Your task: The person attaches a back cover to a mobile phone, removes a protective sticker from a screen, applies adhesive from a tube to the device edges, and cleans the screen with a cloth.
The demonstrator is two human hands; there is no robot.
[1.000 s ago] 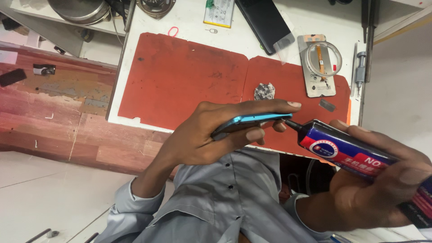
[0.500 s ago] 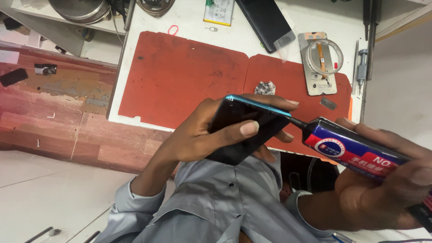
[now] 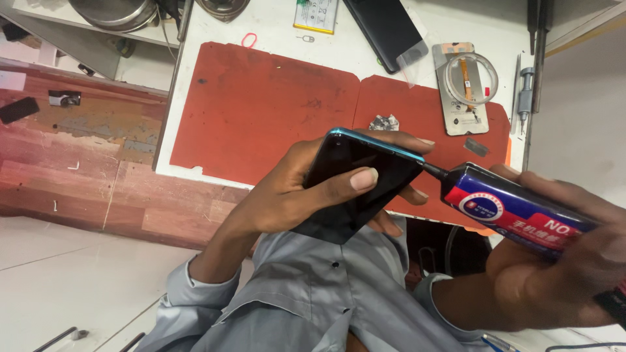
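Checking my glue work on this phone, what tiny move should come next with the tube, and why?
Probably draw the black nozzle tip slowly along the teal edge of the dark phone. The blue and red glue tube in the right hand touches that edge at one corner, and the left hand holds the phone tilted towards it.

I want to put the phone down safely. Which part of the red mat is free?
The left red mat is bare, from the table edge to the seam. The right mat is crowded: metal scrap, round part on a plate, screwdriver beside.

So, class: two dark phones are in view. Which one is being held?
The blue-edged phone, gripped in the left hand beside the glue tube; the other phone lies untouched on the table.
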